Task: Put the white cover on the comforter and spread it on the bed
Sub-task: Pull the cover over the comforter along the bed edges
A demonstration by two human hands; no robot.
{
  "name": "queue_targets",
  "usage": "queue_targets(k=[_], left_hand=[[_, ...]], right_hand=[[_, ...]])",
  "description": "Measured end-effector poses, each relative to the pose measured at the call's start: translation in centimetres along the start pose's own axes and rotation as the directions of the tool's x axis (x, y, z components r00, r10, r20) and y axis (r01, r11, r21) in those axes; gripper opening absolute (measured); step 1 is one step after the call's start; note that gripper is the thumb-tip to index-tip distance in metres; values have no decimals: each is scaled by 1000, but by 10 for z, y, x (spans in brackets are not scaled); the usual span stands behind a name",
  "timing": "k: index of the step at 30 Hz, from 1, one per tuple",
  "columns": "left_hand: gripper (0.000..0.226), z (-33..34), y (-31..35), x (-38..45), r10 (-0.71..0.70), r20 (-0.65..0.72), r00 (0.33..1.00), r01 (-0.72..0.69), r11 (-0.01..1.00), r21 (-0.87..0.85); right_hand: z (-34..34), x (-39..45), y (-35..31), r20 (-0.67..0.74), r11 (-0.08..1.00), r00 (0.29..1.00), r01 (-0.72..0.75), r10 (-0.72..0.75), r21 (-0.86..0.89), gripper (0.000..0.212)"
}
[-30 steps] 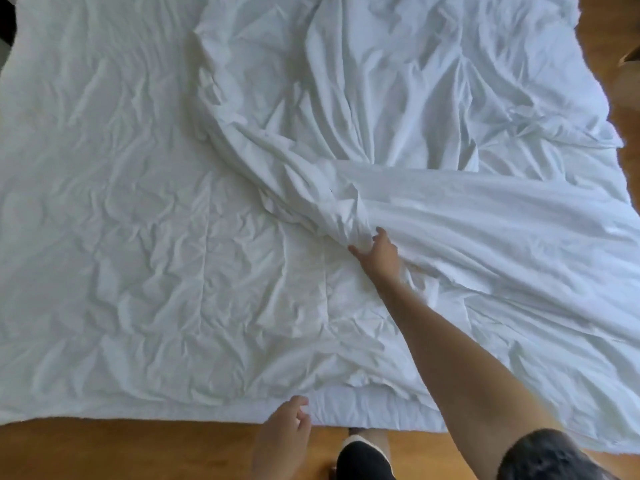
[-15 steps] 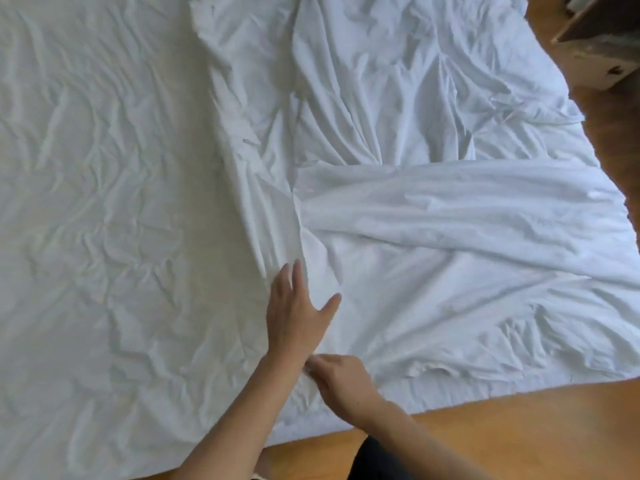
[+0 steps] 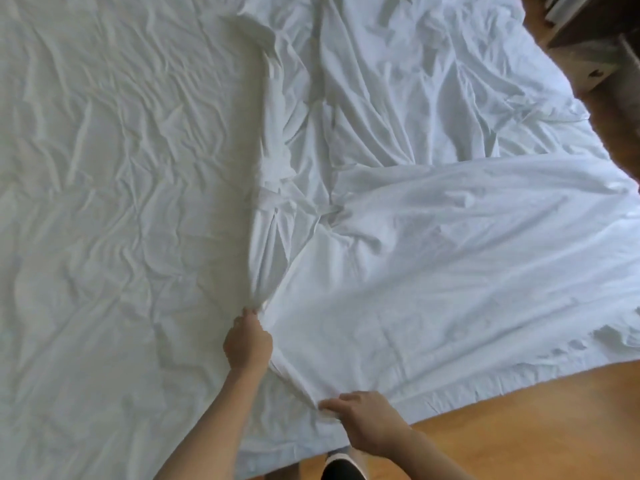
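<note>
Hands, left (image 3: 247,344) and right (image 3: 367,421), pinch white cover (image 3: 433,271) edge over comforter (image 3: 104,202).

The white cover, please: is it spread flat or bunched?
Bunched: the white cover gathers into folds where the left hand pinches it.

A wooden floor (image 3: 519,410) carries a wrinkled white comforter (image 3: 104,202), spread flat. Over the comforter's right half lies the smoother white cover (image 3: 450,254), its bunched edge meeting the left hand's fingertips (image 3: 250,311).

Wooden floor (image 3: 519,414); perhaps a cabinet (image 3: 588,53).
</note>
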State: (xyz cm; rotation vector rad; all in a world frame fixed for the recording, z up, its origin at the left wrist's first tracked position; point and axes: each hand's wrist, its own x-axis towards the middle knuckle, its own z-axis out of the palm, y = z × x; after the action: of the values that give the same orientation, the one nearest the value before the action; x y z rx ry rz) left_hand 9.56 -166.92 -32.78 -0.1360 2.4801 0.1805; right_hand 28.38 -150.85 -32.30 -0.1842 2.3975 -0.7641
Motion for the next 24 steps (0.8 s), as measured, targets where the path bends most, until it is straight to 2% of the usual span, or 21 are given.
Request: queue_targets(k=[1, 2, 3, 4, 6, 7, 9, 11, 12, 14, 15, 16, 17, 18, 19, 20, 21, 22, 23, 24], left_hand=[[33, 4, -7, 4, -55, 19, 998, 57, 992, -110], [29, 9, -14, 7, -90, 32, 995, 94, 974, -206], [26, 16, -22, 10, -108, 33, 994, 113, 956, -272], [25, 26, -28, 13, -109, 29, 994, 113, 944, -309], [24, 46, -38, 16, -77, 12, 997, 76, 931, -358], [22, 57, -43, 15, -54, -14, 998, 46, 930, -366], [16, 82, -53, 10, 27, -85, 996, -52, 953, -298], [15, 106, -60, 1, 88, -29, 996, -92, 975, -204], [15, 117, -62, -1, 106, 3, 994, -103, 977, -187], [14, 129, -69, 2, 173, 33, 984, -162, 965, -206], [15, 125, -70, 7, 201, 84, 976, -170, 943, -285], [21, 119, -74, 14, 213, 111, 971, -153, 905, -396], [34, 105, -77, 22, 215, 188, 958, -67, 808, -585], [49, 89, -84, 31, 234, 248, 940, 45, 635, -771], [63, 70, -92, 43, 235, 247, 940, 113, 469, -876], [74, 50, -103, 58, 221, 208, 953, 121, 349, -929], [77, 32, -113, 74, 204, 141, 969, 75, 303, -950], [69, 13, -122, 90, 187, 54, 981, -9, 321, -947], [54, -2, -129, 107, 164, -36, 986, -95, 364, -926], [41, -15, -133, 123, 142, -112, 983, -161, 408, -899]], right_hand=[[-1, 16, 7, 52, 993, 996, -73, 69, 88, 37], [-4, 33, 12, 73, 964, 984, -176, 164, 200, 48], [-7, 51, 16, 42, 909, 963, -266, 267, 320, 63], [-15, 73, 19, -60, 831, 918, -324, 391, 452, 65], [-32, 123, 24, -265, 650, 738, -294, 620, 701, 46], [-43, 150, 22, -274, 570, 681, -253, 679, 782, 49], [-68, 205, 14, -215, 496, 719, -203, 661, 844, 77], [-81, 257, 1, -143, 415, 747, -190, 649, 890, 104], [-81, 278, -5, -115, 350, 713, -191, 691, 917, 109], [-77, 305, -17, -32, 196, 562, -234, 827, 952, 100], [-74, 310, -23, -24, 132, 497, -185, 867, 974, 91], [-67, 313, -28, -63, 107, 467, -67, 882, 992, 83], [-59, 314, -34, -134, 123, 458, 54, 879, 991, 77], [-53, 311, -42, -229, 191, 448, 130, 864, 973, 68], [-47, 307, -52, -338, 299, 422, 159, 841, 941, 53], [-41, 302, -64, -461, 441, 364, 142, 809, 886, 35], [-32, 301, -75, -589, 591, 278, 86, 759, 802, 24], [-23, 298, -86, -728, 739, 171, 2, 664, 674, 23], [-11, 298, -96, -837, 844, 109, -86, 537, 530, 24], [1, 298, -106, -912, 914, 106, -141, 396, 380, 23]])
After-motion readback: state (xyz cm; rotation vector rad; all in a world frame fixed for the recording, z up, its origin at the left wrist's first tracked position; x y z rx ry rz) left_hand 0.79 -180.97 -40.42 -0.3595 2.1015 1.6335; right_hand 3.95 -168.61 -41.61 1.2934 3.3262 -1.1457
